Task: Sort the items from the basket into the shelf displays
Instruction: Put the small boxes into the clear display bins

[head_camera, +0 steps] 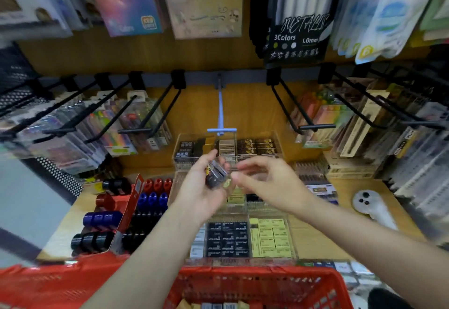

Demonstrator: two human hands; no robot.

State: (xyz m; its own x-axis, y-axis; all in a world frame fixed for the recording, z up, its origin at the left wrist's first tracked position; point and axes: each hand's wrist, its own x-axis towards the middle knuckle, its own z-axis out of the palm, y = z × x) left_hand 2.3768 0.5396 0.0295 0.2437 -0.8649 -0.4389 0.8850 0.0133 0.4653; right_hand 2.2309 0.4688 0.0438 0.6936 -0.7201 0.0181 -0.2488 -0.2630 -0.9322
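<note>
Fingers (213,155) of the left hand (201,187) are curled round a small clear-wrapped pack (215,175) with dark contents, held above the middle of the shelf (311,236), in front of the clear bin (228,148) at its back edge. Right hand (264,182) sits just beside the pack, fingers loosely bent, thumb and forefinger near the wrapper; contact is blurred and can't be confirmed. Pack is judged light and fairly stiff, with slick film likely to slip, so a pinch across the short edges is advised, not the flat faces. Both forearms are extended forward over the red basket (255,282) at the shelf's front edge, wrists raised, palms turned inward.
</note>
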